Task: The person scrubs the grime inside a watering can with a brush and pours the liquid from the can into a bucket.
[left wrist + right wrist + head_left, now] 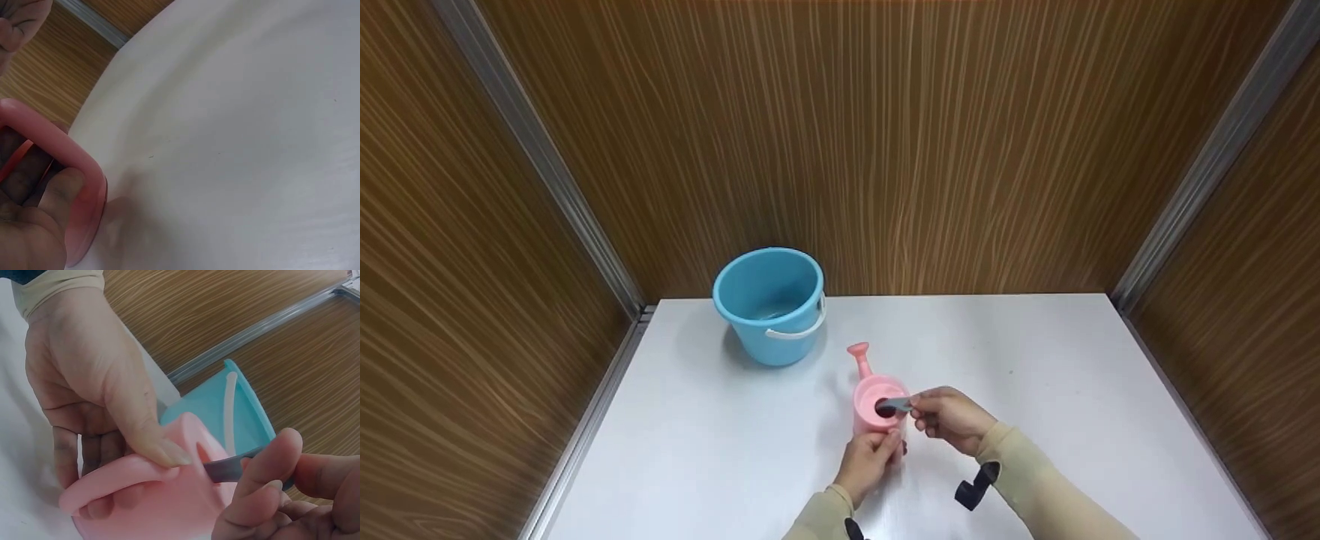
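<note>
A pink watering can (pixel 880 387) stands on the white table, its spout pointing away from me. My left hand (pixel 868 463) grips the can's loop handle (pixel 56 140), its fingers passing through the loop. With thumb and fingers, my right hand (pixel 952 417) pinches a slim grey tool (pixel 897 403) above the can's top. The tool's far end reaches into the round dark opening, where its tip is hidden, so its exact kind cannot be told. In the right wrist view, the grey tool (pixel 230 468) looks flat and tapered.
Behind the can to the left stands a light blue bucket (pixel 769 300) with a white handle (pixel 799 332) hanging down its side. Wood-grain panels (pixel 870 150) with metal edge strips (pixel 551 169) enclose the white table (pixel 720 450) at the back and sides.
</note>
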`<state>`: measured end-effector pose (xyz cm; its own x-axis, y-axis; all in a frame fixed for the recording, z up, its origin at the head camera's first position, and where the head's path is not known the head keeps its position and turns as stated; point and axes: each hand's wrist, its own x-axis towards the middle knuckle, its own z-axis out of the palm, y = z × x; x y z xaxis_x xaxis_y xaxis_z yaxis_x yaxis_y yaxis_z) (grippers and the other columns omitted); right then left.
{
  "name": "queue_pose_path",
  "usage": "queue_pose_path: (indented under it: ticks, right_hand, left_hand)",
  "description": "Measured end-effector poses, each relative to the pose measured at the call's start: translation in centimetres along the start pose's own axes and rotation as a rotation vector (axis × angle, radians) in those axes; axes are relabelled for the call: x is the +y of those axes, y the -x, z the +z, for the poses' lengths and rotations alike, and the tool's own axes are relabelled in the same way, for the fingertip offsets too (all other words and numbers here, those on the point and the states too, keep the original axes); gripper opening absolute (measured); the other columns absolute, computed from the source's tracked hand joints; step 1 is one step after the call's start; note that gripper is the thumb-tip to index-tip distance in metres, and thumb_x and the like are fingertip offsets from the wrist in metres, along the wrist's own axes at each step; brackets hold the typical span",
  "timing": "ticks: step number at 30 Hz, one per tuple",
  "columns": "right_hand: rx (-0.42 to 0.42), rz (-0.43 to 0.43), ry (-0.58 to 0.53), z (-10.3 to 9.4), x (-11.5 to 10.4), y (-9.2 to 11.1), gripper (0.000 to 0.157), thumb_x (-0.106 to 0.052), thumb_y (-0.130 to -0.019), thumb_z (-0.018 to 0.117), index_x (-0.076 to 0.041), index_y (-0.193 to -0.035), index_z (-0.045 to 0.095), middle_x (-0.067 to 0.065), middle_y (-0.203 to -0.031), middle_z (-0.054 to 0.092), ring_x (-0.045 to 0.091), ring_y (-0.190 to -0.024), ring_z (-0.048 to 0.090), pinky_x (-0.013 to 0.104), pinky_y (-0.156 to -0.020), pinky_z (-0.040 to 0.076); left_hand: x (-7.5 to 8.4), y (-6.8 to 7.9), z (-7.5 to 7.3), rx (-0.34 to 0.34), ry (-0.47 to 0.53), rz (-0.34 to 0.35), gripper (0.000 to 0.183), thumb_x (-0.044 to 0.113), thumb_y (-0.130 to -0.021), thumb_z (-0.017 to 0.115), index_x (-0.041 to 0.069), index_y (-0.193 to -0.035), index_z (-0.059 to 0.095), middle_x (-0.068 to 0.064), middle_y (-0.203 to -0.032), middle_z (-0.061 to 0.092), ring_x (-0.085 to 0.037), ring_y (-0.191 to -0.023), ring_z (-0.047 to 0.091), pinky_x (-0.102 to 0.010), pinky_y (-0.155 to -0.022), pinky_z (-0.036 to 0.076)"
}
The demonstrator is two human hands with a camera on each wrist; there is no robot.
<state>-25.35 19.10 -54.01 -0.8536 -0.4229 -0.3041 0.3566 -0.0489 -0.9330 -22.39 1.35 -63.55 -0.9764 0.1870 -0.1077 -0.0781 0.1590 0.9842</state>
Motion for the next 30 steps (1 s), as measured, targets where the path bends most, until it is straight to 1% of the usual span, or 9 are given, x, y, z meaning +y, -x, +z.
queue_pose_path:
  ticks: [3,11,17,23,27,30]
  right_hand:
    - [-0.009,-0.011,-0.013,-0.2,-0.2,0.5,0.014,-0.012,-0.095,0.054,-0.001,-0.09,0.061,-0.002,-0.072,0.056,0.007,-0.061,0.052,0.022,-0.057,0.041]
    - [-0.021,-0.007,-0.095,-0.1,0.0,1.2,0.012,-0.01,-0.096,0.052,-0.001,-0.093,0.061,-0.001,-0.073,0.057,0.008,-0.063,0.052,0.022,-0.059,0.042]
    - [-0.011,-0.002,-0.126,0.1,0.1,0.9,0.013,-0.009,-0.095,0.052,-0.002,-0.091,0.062,-0.001,-0.073,0.058,0.007,-0.063,0.053,0.022,-0.059,0.041]
    - [-0.005,0.035,-0.201,0.5,0.2,0.2,0.015,-0.007,-0.094,0.052,0.002,-0.093,0.064,-0.001,-0.073,0.06,0.006,-0.063,0.054,0.021,-0.057,0.041]
    - [0.003,0.041,-0.218,0.8,0.3,-0.1,0.016,-0.005,-0.093,0.051,0.003,-0.095,0.065,-0.001,-0.073,0.061,0.007,-0.063,0.052,0.02,-0.058,0.041]
    - [0.005,0.043,-0.223,1.1,0.4,-0.3,0.017,-0.004,-0.093,0.051,0.002,-0.093,0.066,-0.001,-0.072,0.061,0.006,-0.062,0.053,0.02,-0.058,0.042]
  left_hand:
    - [0.1,0.0,0.0,-0.002,0.001,0.007,0.047,0.044,-0.094,0.057,0.005,-0.07,0.065,0.004,-0.081,0.067,-0.011,-0.074,0.056,-0.028,-0.07,0.044]
    - [0.1,0.0,0.1,-0.003,0.011,-0.032,0.048,0.046,-0.093,0.056,0.005,-0.07,0.063,0.004,-0.081,0.066,-0.012,-0.073,0.055,-0.029,-0.068,0.043]
    - [0.1,0.0,-0.1,-0.003,-0.011,-0.004,0.049,0.044,-0.095,0.055,0.004,-0.069,0.063,0.005,-0.08,0.066,-0.011,-0.072,0.055,-0.027,-0.068,0.042]
    - [0.0,0.0,-0.1,0.003,-0.008,-0.001,0.05,0.046,-0.094,0.056,0.004,-0.068,0.063,0.005,-0.079,0.066,-0.011,-0.068,0.052,-0.026,-0.063,0.04]
    - [-0.1,0.1,0.0,0.009,-0.004,0.017,0.051,0.046,-0.093,0.056,0.003,-0.067,0.063,0.005,-0.078,0.066,-0.011,-0.071,0.054,-0.027,-0.066,0.041]
    - [0.0,0.2,-0.1,0.012,-0.01,0.03,0.051,0.046,-0.094,0.055,0.003,-0.068,0.063,0.005,-0.078,0.067,-0.01,-0.072,0.055,-0.027,-0.069,0.042]
